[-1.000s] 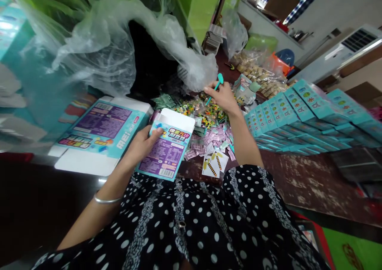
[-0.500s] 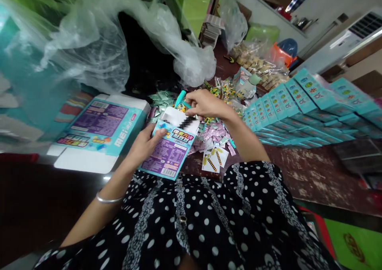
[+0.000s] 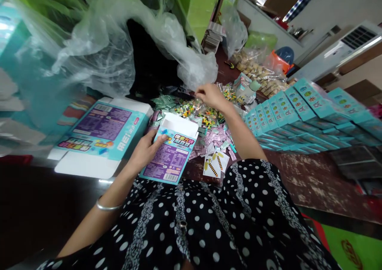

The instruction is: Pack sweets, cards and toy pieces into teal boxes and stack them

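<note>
My left hand (image 3: 145, 150) holds a small teal and purple box (image 3: 172, 155) just above my lap, its white top flap open. My right hand (image 3: 210, 95) is stretched out over a heap of small clear packets of coloured beads (image 3: 188, 110), its fingertips bent down onto the heap's far edge. Whether those fingers grip a packet is hidden. Pink sachets (image 3: 217, 136) lie right of the box, and two white cards with pixel patterns (image 3: 214, 164) lie nearer me.
A large flattened teal carton (image 3: 101, 131) lies on the left of the dark table (image 3: 310, 182). Rows of closed teal boxes (image 3: 298, 111) are stacked on the right. A big crumpled clear plastic bag (image 3: 113, 51) stands behind, with green sachets (image 3: 163, 101) beneath it.
My right hand brought a teal tool and a black strip to the open box, and now reaches back out to the bead packets without them. My left hand kept the box.
</note>
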Motion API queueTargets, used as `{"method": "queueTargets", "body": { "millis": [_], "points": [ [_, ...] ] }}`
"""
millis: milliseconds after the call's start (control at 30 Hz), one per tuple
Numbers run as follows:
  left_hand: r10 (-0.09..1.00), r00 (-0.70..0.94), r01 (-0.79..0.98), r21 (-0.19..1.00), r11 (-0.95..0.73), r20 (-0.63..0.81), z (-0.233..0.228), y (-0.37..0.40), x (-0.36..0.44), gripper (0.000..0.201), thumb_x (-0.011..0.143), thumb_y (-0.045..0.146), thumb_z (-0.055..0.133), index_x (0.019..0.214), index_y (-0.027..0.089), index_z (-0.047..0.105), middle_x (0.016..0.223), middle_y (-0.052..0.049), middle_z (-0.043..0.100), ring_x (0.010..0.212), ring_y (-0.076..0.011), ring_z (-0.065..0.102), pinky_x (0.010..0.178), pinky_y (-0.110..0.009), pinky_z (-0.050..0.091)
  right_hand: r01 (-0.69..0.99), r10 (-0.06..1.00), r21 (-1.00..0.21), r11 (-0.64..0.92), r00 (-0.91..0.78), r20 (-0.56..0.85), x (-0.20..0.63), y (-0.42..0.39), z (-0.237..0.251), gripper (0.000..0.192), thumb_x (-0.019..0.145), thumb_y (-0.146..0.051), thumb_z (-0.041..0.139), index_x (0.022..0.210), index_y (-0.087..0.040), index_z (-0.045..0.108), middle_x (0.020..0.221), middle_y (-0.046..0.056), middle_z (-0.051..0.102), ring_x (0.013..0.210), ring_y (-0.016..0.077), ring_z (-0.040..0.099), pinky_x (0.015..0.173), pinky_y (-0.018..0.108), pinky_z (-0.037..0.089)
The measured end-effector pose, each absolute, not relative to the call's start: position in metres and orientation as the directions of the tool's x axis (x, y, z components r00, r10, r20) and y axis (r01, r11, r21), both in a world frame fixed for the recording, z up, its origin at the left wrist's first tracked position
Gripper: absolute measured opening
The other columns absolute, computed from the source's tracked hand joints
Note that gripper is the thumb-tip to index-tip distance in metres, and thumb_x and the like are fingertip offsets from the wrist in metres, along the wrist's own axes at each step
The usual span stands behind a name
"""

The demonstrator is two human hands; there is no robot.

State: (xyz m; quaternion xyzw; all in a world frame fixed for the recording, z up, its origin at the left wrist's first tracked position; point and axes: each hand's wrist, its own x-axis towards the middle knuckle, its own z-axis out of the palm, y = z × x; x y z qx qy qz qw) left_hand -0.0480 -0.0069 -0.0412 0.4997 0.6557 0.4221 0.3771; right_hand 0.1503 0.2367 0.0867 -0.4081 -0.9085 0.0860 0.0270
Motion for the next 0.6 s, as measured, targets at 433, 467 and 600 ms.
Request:
{"method": "queueTargets", "body": {
  "millis": [433,467,600],
  "points": [
    [0.97,-0.23,0.382,0.908,0.17,-0.085,-0.051,-0.009,-0.046,0.066,0.092,0.09,0.052,0.089,0.024,0.06,0.087,-0.007,0.077,0.088,-0.0328,0.073,0.077,-0.039,0.055,0.375,0.417,0.211,0.903,-0.883,-0.214,0.095,0.219,0.046,0.031,0.108,-0.018,0.062,0.132,-0.013,0.081,0.142,0.021,0.078,0.14,0.0356,0.066,0.107,0.042,0.053],
    [0.97,-0.228,0.378,0.911,0.167,-0.083,-0.05,-0.009,-0.045,0.068,0.091,0.091,0.052,0.09,0.024,0.061,0.088,-0.008,0.077,0.088,-0.033,0.073,0.077,-0.039,0.055,0.386,0.43,0.205,0.899,-0.868,-0.249,0.09,0.218,0.045,0.032,0.107,-0.018,0.066,0.134,-0.013,0.081,0.143,0.021,0.078,0.138,0.0349,0.069,0.103,0.04,0.054],
    [0.968,-0.238,0.365,0.917,0.162,-0.076,-0.048,-0.012,-0.045,0.073,0.09,0.095,0.053,0.092,0.023,0.064,0.091,-0.009,0.079,0.091,-0.0339,0.075,0.079,-0.039,0.057,0.485,0.535,0.227,0.845,-0.744,-0.4,0.079,0.221,0.04,0.047,0.092,-0.015,0.086,0.138,-0.013,0.081,0.142,0.021,0.081,0.131,0.0337,0.078,0.092,0.033,0.057]
  ]
}}
